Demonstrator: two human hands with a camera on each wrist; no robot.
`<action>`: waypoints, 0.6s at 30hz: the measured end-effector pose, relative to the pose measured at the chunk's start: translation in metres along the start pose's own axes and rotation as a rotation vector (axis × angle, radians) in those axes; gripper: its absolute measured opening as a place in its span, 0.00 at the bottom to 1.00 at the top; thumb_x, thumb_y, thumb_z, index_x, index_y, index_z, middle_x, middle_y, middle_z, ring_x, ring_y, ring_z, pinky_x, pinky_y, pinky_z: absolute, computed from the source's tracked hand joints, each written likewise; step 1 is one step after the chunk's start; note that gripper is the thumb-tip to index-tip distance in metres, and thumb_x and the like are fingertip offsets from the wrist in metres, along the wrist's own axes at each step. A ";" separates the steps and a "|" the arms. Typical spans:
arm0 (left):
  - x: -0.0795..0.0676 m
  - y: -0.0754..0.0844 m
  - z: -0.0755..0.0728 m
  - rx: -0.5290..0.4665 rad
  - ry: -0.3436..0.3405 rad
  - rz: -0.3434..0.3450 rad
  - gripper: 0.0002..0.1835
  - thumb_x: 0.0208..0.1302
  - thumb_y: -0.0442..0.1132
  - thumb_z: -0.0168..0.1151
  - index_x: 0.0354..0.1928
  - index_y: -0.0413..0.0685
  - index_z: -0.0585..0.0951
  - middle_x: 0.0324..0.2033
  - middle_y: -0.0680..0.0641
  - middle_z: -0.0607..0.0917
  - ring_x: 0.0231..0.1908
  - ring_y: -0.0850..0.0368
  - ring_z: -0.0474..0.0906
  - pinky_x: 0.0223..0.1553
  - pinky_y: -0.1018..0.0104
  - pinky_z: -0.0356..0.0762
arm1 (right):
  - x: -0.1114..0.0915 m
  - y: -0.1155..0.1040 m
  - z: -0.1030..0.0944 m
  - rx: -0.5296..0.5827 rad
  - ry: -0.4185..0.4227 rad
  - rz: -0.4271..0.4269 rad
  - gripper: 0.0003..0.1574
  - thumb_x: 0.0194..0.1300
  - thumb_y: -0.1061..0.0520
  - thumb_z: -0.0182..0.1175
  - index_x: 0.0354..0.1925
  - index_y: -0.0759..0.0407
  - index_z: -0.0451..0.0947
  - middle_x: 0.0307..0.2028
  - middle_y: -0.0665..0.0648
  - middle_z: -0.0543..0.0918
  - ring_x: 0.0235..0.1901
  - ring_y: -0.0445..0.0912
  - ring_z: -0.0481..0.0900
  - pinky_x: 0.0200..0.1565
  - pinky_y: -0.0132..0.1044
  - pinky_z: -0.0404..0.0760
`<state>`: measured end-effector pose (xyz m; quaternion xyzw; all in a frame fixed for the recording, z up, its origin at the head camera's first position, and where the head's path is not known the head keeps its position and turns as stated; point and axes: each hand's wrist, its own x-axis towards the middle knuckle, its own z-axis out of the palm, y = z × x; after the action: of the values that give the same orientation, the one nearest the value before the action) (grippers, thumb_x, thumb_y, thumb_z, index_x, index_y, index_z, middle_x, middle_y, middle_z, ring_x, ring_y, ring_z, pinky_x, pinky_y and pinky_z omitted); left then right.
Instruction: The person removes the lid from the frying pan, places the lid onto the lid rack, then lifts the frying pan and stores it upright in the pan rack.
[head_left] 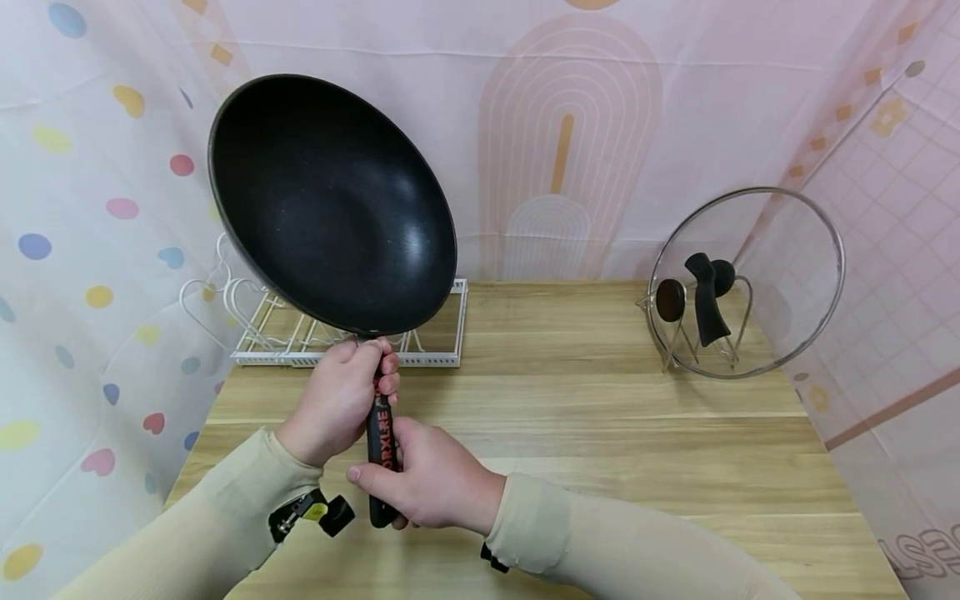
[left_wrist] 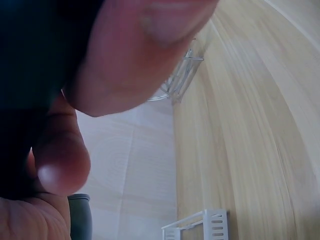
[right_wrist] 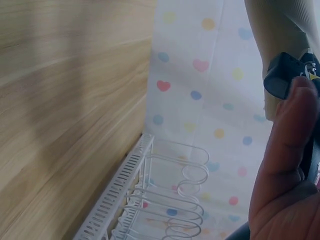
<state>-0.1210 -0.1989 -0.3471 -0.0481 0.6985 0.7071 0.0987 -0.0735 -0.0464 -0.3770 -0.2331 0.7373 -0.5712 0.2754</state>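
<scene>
A black frying pan [head_left: 330,208] is held up and tilted, its inside facing me, in the head view. My left hand [head_left: 341,400] grips its handle [head_left: 381,442] close to the pan body, fingers curled round it. Lower down, my right hand [head_left: 438,479] holds the end of the same handle, thumb across the front. In the left wrist view, fingers [left_wrist: 130,60] wrap the dark handle at close range. The right wrist view has my right thumb [right_wrist: 287,145] along the handle, most of which is out of frame.
Behind and below the pan stands a white wire rack [head_left: 427,360], partly hidden by it. At the right back, a glass lid [head_left: 813,325] with a black handle leans upright in a wire stand [head_left: 742,317]. Curtains hang around the wooden table [head_left: 600,433].
</scene>
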 end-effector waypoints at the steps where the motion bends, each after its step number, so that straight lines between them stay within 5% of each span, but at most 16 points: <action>1: 0.000 0.000 0.000 0.006 0.002 0.000 0.13 0.84 0.41 0.40 0.38 0.45 0.67 0.24 0.56 0.71 0.23 0.64 0.68 0.28 0.71 0.76 | 0.000 0.000 0.000 -0.001 -0.008 0.004 0.13 0.73 0.48 0.64 0.38 0.52 0.71 0.14 0.46 0.76 0.10 0.38 0.77 0.15 0.35 0.78; 18: 0.000 0.002 -0.002 0.046 0.047 0.009 0.14 0.84 0.42 0.40 0.37 0.45 0.68 0.24 0.55 0.71 0.22 0.63 0.69 0.27 0.70 0.77 | 0.004 0.002 0.002 -0.056 -0.008 0.017 0.14 0.77 0.47 0.61 0.40 0.53 0.69 0.13 0.47 0.76 0.10 0.38 0.76 0.15 0.35 0.75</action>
<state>-0.1217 -0.2009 -0.3448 -0.0594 0.7170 0.6899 0.0803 -0.0749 -0.0499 -0.3797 -0.2366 0.7538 -0.5472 0.2764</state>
